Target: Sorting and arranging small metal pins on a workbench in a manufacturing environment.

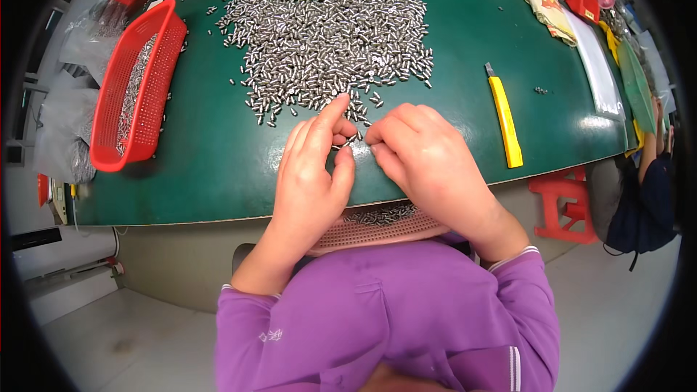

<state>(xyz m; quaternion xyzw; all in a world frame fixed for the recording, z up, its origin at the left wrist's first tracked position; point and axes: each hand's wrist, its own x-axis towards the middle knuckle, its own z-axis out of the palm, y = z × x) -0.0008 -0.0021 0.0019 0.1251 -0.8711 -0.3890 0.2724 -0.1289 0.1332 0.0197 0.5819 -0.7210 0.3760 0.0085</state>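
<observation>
A wide pile of small, shiny, bullet-shaped metal pieces [334,36] covers the green tabletop beyond my hands. At the pile's near edge is my left hand [312,163], its index finger stretched toward the pieces and its thumb apart from the fingers. A few loose metal pieces [351,140] show in the gap between that thumb and the fingers. Close beside it on the right, my right hand [428,156] has its fingers curled and pressed together. One metal piece lies by its fingertips; whatever is in that pinch is hidden.
Under the table edge, a pink basket [377,234] in my lap holds more metal pieces. A red basket [163,87] with pieces stands at left. On the right lie a yellow utility knife [506,122] and a plastic bag [595,72]. Past a red stool [565,205], another person [646,189] is partly visible.
</observation>
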